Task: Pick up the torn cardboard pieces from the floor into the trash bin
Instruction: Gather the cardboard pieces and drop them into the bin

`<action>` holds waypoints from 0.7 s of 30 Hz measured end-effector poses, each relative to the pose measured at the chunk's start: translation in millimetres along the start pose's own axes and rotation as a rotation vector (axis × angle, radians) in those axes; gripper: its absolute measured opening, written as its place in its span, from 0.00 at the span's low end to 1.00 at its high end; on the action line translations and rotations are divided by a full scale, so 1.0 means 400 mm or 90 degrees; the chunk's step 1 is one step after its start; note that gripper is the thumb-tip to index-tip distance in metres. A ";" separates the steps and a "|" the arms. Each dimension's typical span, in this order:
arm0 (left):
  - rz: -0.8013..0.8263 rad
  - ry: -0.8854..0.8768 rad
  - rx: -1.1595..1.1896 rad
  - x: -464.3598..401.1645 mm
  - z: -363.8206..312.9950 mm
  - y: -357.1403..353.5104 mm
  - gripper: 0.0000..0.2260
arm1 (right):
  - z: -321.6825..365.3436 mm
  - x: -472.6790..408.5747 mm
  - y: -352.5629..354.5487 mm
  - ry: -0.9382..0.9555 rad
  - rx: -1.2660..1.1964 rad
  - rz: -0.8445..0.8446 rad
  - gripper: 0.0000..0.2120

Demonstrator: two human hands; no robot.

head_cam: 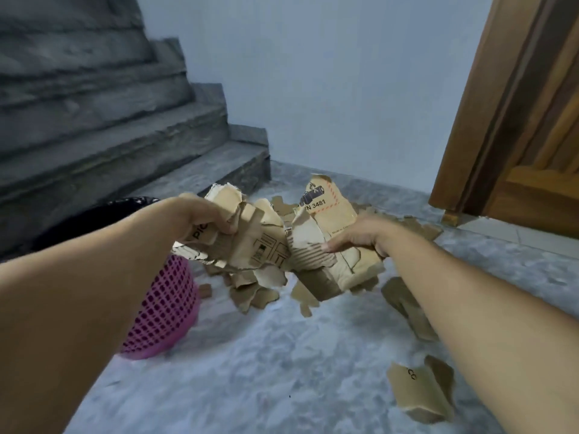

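Both hands, left hand (209, 214) and right hand (357, 236), grip a bundle of torn cardboard pieces (282, 245) above the floor (266, 355), beside pink trash bin (166, 308).

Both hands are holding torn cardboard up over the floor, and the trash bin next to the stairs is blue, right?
Not quite: the trash bin is pink with a black liner, not blue, as the head view shows. The rest holds: the left hand and right hand both grip torn cardboard above the floor, and the bin sits by the stairs.

pink lattice bin (163, 311) — brown cardboard (266, 245)
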State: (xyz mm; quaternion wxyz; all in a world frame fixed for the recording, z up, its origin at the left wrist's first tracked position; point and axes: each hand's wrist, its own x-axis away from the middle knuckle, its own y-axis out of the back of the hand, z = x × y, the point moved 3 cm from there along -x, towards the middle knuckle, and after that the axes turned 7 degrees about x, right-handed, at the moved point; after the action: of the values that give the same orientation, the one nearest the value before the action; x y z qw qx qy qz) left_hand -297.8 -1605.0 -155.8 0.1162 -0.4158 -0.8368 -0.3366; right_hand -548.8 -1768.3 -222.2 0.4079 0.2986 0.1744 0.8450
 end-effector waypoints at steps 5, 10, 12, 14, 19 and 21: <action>-0.022 0.125 0.048 0.048 0.080 0.232 0.16 | 0.238 0.002 -0.162 0.039 -0.019 0.025 0.19; -0.139 0.180 0.142 0.071 0.193 0.458 0.10 | 0.466 -0.026 -0.347 0.077 -0.025 0.035 0.45; -0.174 0.174 0.168 0.056 0.229 0.532 0.12 | 0.534 -0.037 -0.414 0.092 -0.025 0.019 0.45; -0.199 0.162 0.184 0.029 0.261 0.586 0.13 | 0.589 -0.044 -0.466 0.107 -0.048 -0.008 0.40; -0.225 0.140 0.340 -0.085 0.350 0.687 0.25 | 0.683 -0.106 -0.613 0.107 -0.070 -0.024 0.37; -0.238 0.131 0.380 -0.174 0.401 0.729 0.32 | 0.703 -0.128 -0.666 0.099 -0.069 -0.044 0.38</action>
State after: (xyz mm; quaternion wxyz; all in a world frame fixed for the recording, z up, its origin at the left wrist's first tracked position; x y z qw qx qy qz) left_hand -14.7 -1417.5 -172.7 0.2524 -0.1674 -0.9437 -0.1332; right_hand -185.7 -1633.1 -170.3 0.4376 0.2033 0.1701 0.8592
